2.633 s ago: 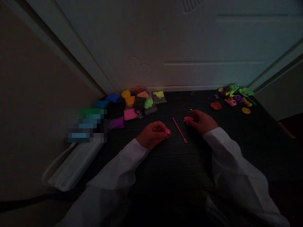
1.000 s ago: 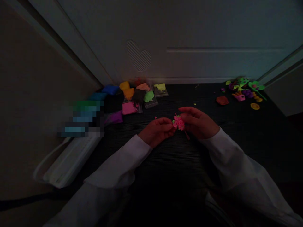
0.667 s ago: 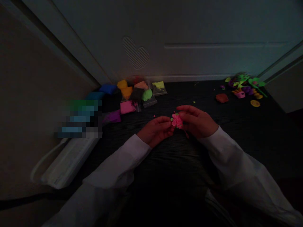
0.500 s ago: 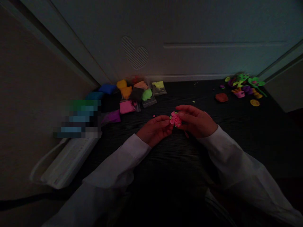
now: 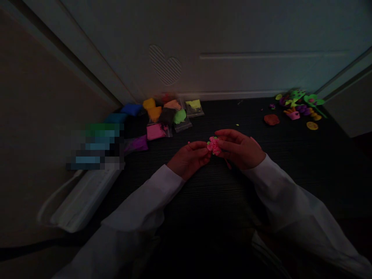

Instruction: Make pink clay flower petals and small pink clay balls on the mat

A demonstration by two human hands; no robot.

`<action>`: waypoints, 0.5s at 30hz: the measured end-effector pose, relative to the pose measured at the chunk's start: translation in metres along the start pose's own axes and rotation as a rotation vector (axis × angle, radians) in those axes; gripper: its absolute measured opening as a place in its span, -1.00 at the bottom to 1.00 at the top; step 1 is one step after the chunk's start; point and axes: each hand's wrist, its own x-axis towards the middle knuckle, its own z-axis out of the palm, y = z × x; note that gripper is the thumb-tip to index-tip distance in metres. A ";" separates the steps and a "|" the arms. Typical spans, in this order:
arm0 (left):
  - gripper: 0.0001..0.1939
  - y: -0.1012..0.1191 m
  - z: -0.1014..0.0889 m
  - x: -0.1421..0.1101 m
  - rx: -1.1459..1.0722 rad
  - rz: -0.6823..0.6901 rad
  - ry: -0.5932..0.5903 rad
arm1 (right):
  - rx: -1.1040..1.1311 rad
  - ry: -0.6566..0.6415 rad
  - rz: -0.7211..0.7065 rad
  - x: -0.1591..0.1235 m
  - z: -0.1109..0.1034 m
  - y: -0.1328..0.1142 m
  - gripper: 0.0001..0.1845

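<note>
The scene is very dim. A small pink clay flower [image 5: 214, 145] with a bit of green at its top is held just above the dark ribbed mat [image 5: 290, 162]. My right hand [image 5: 240, 149] pinches it from the right with thumb and fingers. My left hand [image 5: 190, 158] is curled, its fingertips pressed against the flower's left side. A thin pink stick [image 5: 228, 165] lies on the mat, mostly hidden under my right hand. Both arms wear white sleeves.
Bags of coloured clay [image 5: 162, 116] lie at the back left by a white door [image 5: 232, 46]. Finished clay pieces [image 5: 299, 106] and a red lump [image 5: 272, 119] sit at the back right. A white plastic bag [image 5: 78, 201] lies at the left.
My right hand lifted the pink flower off the mat and brought it to my left hand. Both hands have since held it together, drifting slightly left. The camera tilted down a little.
</note>
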 end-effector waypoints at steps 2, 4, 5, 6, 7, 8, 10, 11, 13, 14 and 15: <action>-0.84 0.000 0.001 0.000 0.027 0.022 0.011 | 0.002 0.002 -0.001 0.000 0.000 0.001 -0.69; -0.84 -0.001 0.002 0.000 0.049 0.041 0.021 | 0.008 0.004 0.000 0.000 0.000 0.001 -0.69; -0.84 -0.001 0.002 0.000 0.057 0.049 0.028 | 0.010 0.004 -0.002 0.000 0.001 0.001 -0.69; -0.84 -0.001 0.002 0.000 0.061 0.057 0.038 | 0.010 0.004 -0.006 0.000 0.001 0.001 -0.70; -0.83 -0.001 0.002 0.000 0.064 0.066 0.050 | 0.008 0.006 -0.013 0.000 0.001 0.001 -0.71; -0.83 -0.001 0.002 0.001 0.069 0.075 0.063 | 0.004 0.008 -0.021 0.000 0.001 0.002 -0.71; -0.84 -0.001 0.002 0.001 0.082 0.095 0.086 | -0.007 0.011 -0.031 0.000 0.001 0.002 -0.71; -0.84 -0.001 0.002 0.001 0.091 0.107 0.094 | -0.012 0.010 -0.034 0.000 0.001 0.002 -0.71; -0.85 -0.001 0.002 0.002 0.118 0.132 0.103 | -0.016 0.000 -0.038 0.000 0.000 0.003 -0.70; -0.86 -0.001 0.002 0.002 0.133 0.150 0.107 | -0.017 -0.004 -0.039 0.000 0.000 0.003 -0.71; -0.87 -0.002 0.002 0.002 0.151 0.172 0.112 | -0.018 -0.006 -0.041 0.000 0.000 0.003 -0.71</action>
